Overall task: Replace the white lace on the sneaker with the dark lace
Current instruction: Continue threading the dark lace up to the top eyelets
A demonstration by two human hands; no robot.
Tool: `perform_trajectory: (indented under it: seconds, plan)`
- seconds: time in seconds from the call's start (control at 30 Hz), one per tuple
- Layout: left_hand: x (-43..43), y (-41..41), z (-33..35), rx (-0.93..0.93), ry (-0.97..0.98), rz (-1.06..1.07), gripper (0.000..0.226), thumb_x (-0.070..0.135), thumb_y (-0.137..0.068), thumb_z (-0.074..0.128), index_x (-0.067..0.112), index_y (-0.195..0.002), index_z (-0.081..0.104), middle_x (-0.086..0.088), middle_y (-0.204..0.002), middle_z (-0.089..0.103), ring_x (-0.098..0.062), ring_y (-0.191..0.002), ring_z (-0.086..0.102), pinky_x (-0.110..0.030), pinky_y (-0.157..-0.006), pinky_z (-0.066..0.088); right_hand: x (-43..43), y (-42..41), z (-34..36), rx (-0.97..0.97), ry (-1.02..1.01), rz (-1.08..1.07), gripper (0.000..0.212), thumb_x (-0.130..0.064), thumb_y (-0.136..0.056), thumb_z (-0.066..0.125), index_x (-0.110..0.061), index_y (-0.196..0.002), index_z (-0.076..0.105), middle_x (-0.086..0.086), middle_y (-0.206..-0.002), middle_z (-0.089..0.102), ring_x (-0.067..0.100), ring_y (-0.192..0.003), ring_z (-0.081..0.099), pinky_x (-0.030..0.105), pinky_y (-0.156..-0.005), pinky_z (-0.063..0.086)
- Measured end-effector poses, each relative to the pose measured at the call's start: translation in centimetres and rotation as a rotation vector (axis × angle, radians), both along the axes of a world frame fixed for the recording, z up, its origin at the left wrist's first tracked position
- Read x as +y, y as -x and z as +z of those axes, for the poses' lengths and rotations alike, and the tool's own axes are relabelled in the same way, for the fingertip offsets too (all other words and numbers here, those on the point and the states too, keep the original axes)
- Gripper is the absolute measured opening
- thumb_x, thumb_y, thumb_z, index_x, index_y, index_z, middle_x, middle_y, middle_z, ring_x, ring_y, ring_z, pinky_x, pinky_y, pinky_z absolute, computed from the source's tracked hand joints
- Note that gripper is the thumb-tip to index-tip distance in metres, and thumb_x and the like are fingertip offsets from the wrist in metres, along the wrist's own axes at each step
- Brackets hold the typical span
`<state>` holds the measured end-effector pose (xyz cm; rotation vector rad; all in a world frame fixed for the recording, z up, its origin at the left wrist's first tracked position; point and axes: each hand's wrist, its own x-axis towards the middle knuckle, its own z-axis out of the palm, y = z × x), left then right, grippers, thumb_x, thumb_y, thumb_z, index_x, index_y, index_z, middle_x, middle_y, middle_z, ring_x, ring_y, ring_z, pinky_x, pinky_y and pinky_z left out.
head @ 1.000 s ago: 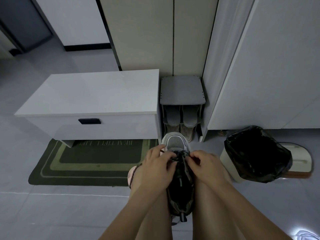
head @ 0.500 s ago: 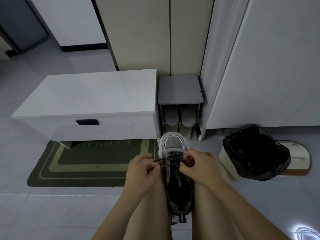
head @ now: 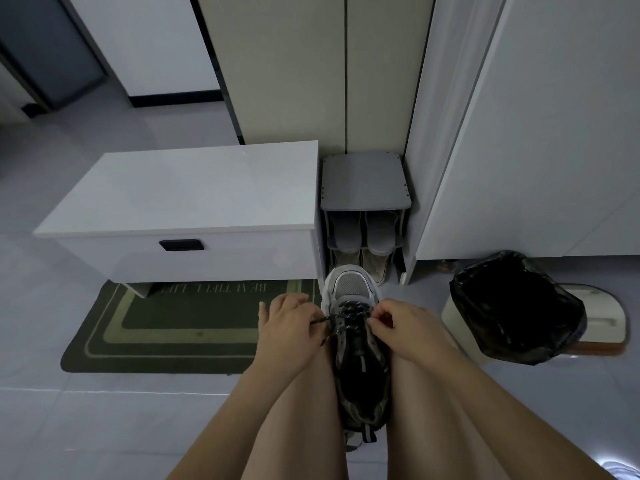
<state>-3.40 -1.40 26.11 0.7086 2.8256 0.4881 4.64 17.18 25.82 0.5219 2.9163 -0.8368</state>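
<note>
Sneaker [head: 358,355] sits between the person's bare thighs, toe pointing away toward the gray shoe rack [head: 365,183]. The dark lace [head: 350,311] is criss-crossed through the eyelets nearest the toe.

Left hand [head: 287,329] has its fingers [head: 304,311] curled in, pinching a loose strand of that lace, which runs sideways off the shoe's left edge. Another strand hangs just below it. Right hand [head: 407,327] is curled up tight against the shoe's right edge, fingertips pinched together on the lace at the eyelets, though they cover the exact bit they've got.

Back half of the shoe is basically a dark blob, so I can't make out the eyelets there. The thighs hide both its sides, and the forearms are cut off at the bottom edge. Green doormat [head: 173,327] lies off to the left on the floor.
</note>
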Motion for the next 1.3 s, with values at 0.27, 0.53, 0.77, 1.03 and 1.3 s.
perform_trajectory:
  seconds: [0.27, 0.53, 0.77, 1.03, 1.3]
  plan:
    - [0.6, 1.3, 1.6, -0.088, 0.053, -0.042, 0.022, 0.03, -0.088, 0.045, 0.015, -0.081, 0.06, 0.007, -0.114, 0.056, -0.016, -0.119, 0.043, -0.049, -0.116, 0.01, 0.9, 1.5, 1.3, -0.01, -0.13, 0.122, 0.011, -0.032, -0.08, 0.055, -0.023, -0.077, 0.05, -0.01, -0.071, 0.055, 0.011, -0.069, 0.051, 0.027, -0.08, 0.038]
    - [0.4, 3.4, 7.1, -0.497, -0.557, 0.091, 0.032, 0.03, -0.098, 0.048, 0.01, -0.079, 0.065, 0.001, -0.078, 0.063, -0.009, -0.071, 0.055, -0.019, -0.068, 0.041, -2.1, 3.9, 4.2, 0.041, -0.05, 0.331, 0.037, -0.053, -0.084, 0.053, -0.026, -0.108, 0.06, -0.007, -0.113, 0.052, 0.013, -0.109, 0.046, 0.037, -0.092, 0.039]
    - [-1.4, 5.0, 7.2, -0.681, -0.878, 0.065, 0.019, 0.015, -0.096, 0.051, 0.009, -0.09, 0.067, 0.0, -0.075, 0.065, -0.016, -0.078, 0.06, -0.03, -0.081, 0.05, -2.5, 6.5, 9.3, 0.229, 0.582, 0.01, 0.018, -0.022, -0.092, 0.054, -0.007, -0.089, 0.064, 0.002, -0.07, 0.057, 0.004, -0.06, 0.049, 0.017, -0.057, 0.04]
    - [-2.4, 4.1, 3.9, -0.564, -0.711, 0.047, 0.021, 0.004, -0.092, 0.056, 0.019, -0.086, 0.069, 0.006, -0.068, 0.071, -0.005, -0.066, 0.065, -0.017, -0.07, 0.05, -1.5, 7.2, 11.2, 0.383, 0.754, -0.169, 0.019, -0.024, -0.092, 0.055, -0.015, -0.077, 0.064, 0.008, -0.08, 0.056, 0.015, -0.077, 0.05, 0.018, -0.064, 0.039]
    - [-5.0, 3.2, 2.1, -0.351, -0.399, 0.042, 0.008, 0.021, -0.086, 0.067, 0.021, -0.092, 0.073, 0.006, -0.083, 0.07, -0.005, -0.077, 0.064, -0.02, -0.073, 0.052, -1.7, 7.5, 10.8, 0.508, 0.853, -0.231, 0.013, -0.025, -0.089, 0.06, -0.022, -0.078, 0.065, 0.001, -0.08, 0.062, 0.012, -0.078, 0.053, 0.026, -0.076, 0.045]
